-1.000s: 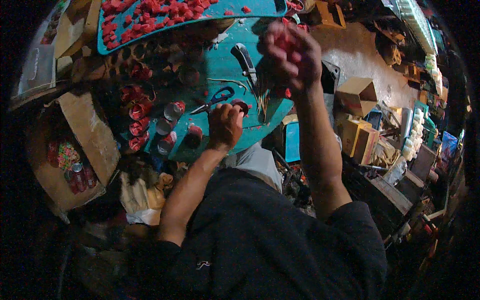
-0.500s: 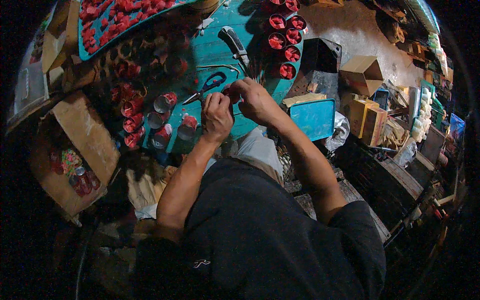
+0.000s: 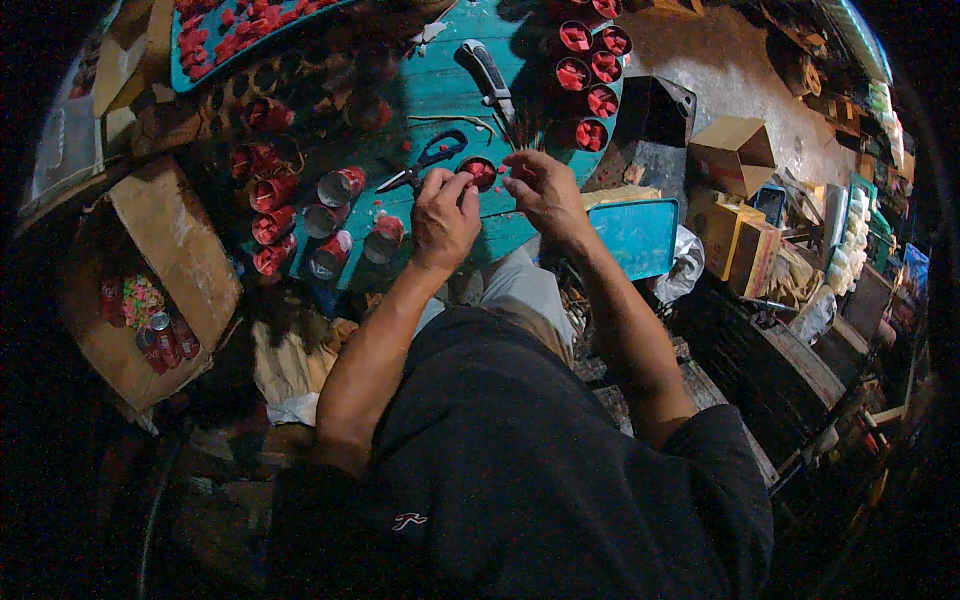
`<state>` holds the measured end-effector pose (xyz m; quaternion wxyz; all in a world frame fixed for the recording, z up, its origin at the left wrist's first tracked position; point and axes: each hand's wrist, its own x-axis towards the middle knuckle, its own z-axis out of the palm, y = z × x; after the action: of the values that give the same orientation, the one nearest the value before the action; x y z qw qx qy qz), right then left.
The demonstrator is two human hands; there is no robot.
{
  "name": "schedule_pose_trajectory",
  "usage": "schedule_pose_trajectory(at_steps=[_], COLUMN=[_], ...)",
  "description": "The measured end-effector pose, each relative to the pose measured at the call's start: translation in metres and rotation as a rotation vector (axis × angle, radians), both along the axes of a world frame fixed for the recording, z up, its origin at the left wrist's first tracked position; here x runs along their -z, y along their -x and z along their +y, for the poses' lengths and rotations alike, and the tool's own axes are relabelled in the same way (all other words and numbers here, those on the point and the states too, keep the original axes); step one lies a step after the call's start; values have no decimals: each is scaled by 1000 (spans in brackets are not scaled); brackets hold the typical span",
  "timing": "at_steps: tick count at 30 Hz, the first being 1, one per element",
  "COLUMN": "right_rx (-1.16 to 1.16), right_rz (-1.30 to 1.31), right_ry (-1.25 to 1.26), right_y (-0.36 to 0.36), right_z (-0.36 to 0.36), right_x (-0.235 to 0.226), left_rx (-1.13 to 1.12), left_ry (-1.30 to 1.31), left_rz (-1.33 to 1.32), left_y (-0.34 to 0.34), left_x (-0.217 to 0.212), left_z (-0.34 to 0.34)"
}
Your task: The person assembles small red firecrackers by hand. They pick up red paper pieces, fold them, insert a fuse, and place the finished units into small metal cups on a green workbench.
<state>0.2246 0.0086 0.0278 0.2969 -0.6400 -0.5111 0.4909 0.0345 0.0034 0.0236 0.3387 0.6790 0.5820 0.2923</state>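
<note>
Left side: open cardboard box [image 3: 195,235], pile of multicoloured bits [image 3: 142,303] inside; crumpled tan sack [image 3: 285,360] near it, lower. Right side: teal tray [image 3: 633,240], wrinkled white plastic bag [image 3: 687,262] just beside its right edge. Above that, open brown carton [image 3: 733,150] on grey-brown floor [image 3: 705,60]; yellow-brown carton [image 3: 750,250] below it. Further right, column of white pieces [image 3: 850,245]. Far edges too dark to read.
</note>
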Motion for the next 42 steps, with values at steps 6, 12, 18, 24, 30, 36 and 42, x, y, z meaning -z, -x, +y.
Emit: schedule_pose_trajectory(at_steps=[6, 12, 18, 24, 30, 36, 42], right_rx=[-22, -135, -185, 27, 146, -64, -77], right_rz=[-126, -152, -305, -20, 261, -176, -154], right_ry=[-68, -166, -259, -32, 90, -95, -132], right_y=[4, 26, 32, 9, 15, 31, 33], right_z=[-18, -14, -18, -28, -27, -8, -5], right_x=[-13, -29, -15, -7, -13, -31, -28], left_rx=[113, 175, 226, 189, 172, 169, 133], left_ry=[-127, -74, -106, -12, -1, -28, 94], left_rz=[85, 114, 0, -39, -82, -59, -128], left_y=[4, 9, 19, 20, 22, 23, 24], left_x=[-5, 2, 15, 5, 5, 12, 12], left_z=[7, 12, 12, 7, 6, 9, 8])
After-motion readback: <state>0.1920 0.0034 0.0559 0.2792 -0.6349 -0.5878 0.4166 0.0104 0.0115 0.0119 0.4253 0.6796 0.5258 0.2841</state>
